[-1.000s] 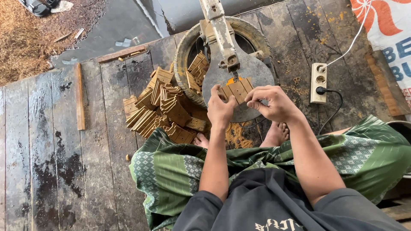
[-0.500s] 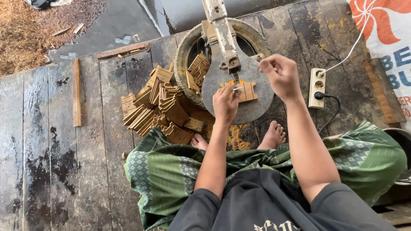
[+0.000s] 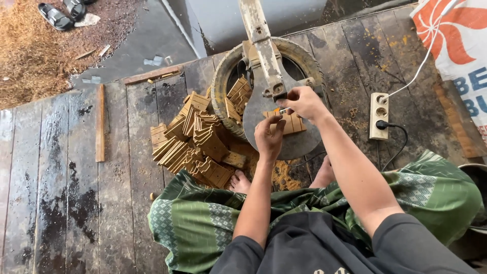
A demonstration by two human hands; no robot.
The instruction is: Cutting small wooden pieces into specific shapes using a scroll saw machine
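The right hand [image 3: 299, 103] has its grip pinched shut on a small pale pin-like piece [image 3: 285, 109] just under the saw arm [image 3: 264, 50], likely to seat it there. The left hand [image 3: 270, 137], fingers loosely curled, holds nothing I can make out; it steadies the wood pieces [image 3: 294, 123] on the round metal plate [image 3: 284, 144]. Left of the plate lies a pile of cut blocks [image 3: 195, 139]. Right of it sit a cream power strip [image 3: 378, 115] and, further off, a white sack with an orange pinwheel mark [image 3: 454, 35]

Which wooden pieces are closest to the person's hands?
The small flat row of wooden pieces on the round metal plate, right under both hands. The others sit heaped in a pile on the floorboards, off to the left.
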